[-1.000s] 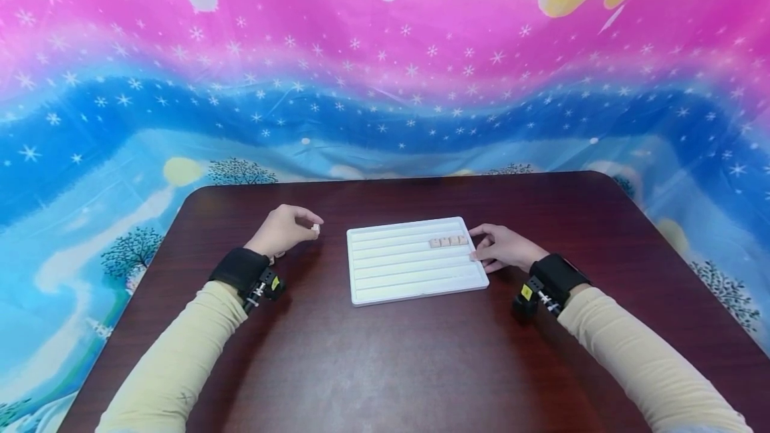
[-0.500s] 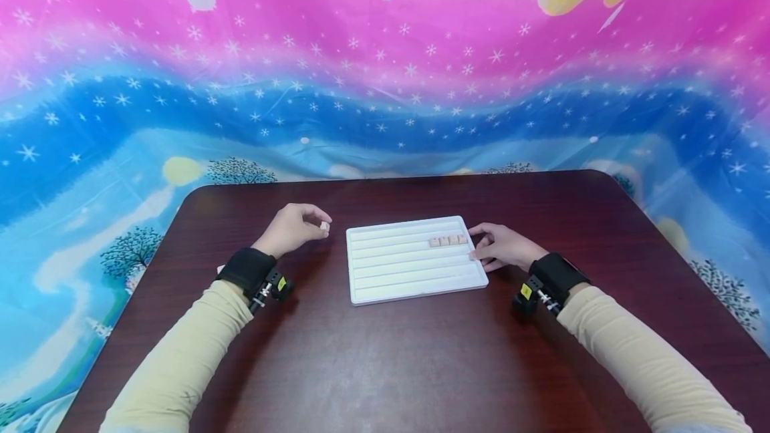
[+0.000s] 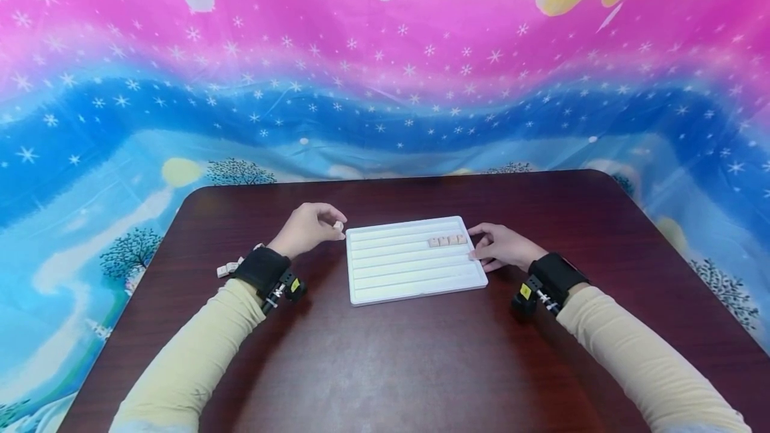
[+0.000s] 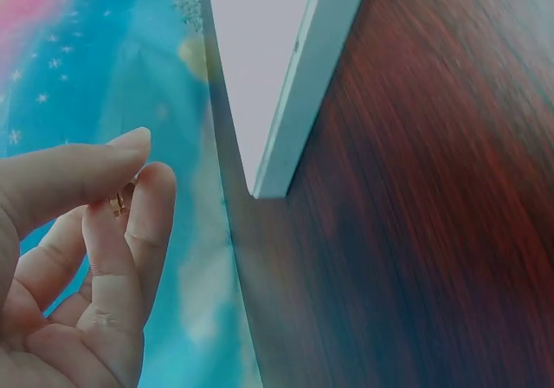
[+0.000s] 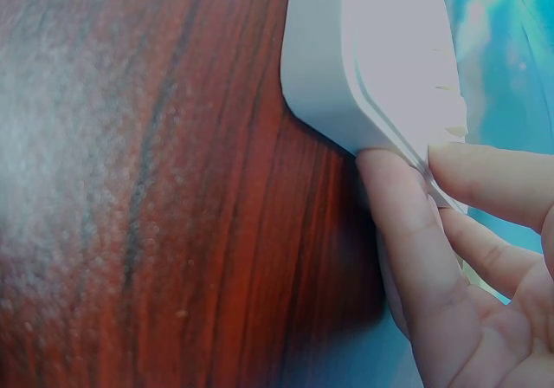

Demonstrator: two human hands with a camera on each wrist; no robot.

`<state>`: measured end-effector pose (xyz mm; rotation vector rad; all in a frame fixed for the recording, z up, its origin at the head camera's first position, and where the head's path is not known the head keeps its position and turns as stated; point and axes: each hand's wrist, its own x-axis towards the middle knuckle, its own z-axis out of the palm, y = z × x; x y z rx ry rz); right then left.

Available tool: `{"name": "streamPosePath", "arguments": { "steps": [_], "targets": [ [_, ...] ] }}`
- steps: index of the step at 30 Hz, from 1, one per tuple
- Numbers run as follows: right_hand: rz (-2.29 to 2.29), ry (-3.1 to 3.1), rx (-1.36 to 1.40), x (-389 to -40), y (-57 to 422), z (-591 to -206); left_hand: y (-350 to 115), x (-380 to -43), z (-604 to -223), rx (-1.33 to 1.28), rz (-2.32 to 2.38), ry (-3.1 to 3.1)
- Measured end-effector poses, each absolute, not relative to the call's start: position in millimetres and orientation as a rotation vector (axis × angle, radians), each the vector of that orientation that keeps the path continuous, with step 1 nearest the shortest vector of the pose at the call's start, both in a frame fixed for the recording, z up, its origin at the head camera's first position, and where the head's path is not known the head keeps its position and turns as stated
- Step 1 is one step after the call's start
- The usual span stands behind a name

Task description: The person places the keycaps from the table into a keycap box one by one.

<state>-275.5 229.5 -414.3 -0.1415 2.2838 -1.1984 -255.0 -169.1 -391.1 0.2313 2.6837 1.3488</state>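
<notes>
A white rectangular tray (image 3: 415,276) with raised parallel ridges lies on the table. Several small pale wooden blocks (image 3: 448,240) with dark marks stand in a row in one of its upper grooves, at the right end. My left hand (image 3: 307,229) pinches one similar small block (image 3: 339,226) between thumb and fingertips, just off the tray's upper left corner. In the left wrist view the fingers mostly hide that block (image 4: 118,203). My right hand (image 3: 508,246) grips the tray's right edge, thumb on the rim and fingers against the side wall (image 5: 325,102).
More small blocks (image 3: 228,268) lie on the table to the left, partly hidden behind the left wrist strap (image 3: 263,271). The dark brown wooden table (image 3: 397,366) has rounded far corners. A patterned cloth backdrop (image 3: 385,85) hangs behind it.
My left hand has moved right with the block, up to the tray's left side. Blocks behind the left wrist have come into view. The right hand and the tray keep their places.
</notes>
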Motion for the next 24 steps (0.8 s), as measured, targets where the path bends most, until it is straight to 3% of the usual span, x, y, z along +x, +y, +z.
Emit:
{"name": "streamPosePath", "arguments": {
  "steps": [24],
  "targets": [
    [-1.208,2.283,-0.147,-275,230,-416,-108,-262,-397,0.393,1.37,2.626]
  ]
}}
